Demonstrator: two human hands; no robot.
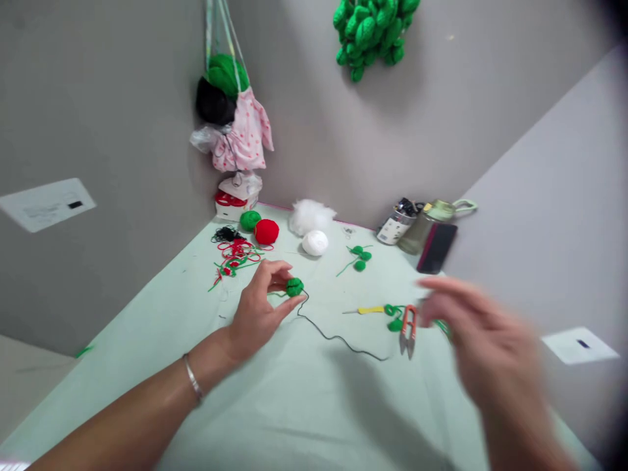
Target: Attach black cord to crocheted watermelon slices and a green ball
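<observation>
My left hand (265,304) pinches a small green knitted ball (294,286) between thumb and fingers, above the table. A dark thread (333,337) runs from the ball and trails rightward across the tabletop. My right hand (483,340) is raised at the right, smeared by motion, so what its fingers hold, if anything, cannot be made out. Just left of it lie orange-handled thread snips (409,330), blades toward me. Beside the snips are a green crocheted piece (395,325) and a yellow-handled crochet hook (371,311).
Red yarn (266,231), green yarn (250,220), a white ball (314,243) and fluffy stuffing (311,216) stand at the back. Tangled scraps (235,252) lie left. Small green pieces (360,265), a can (392,229), a bottle (417,232) and a phone (436,248) are at the right.
</observation>
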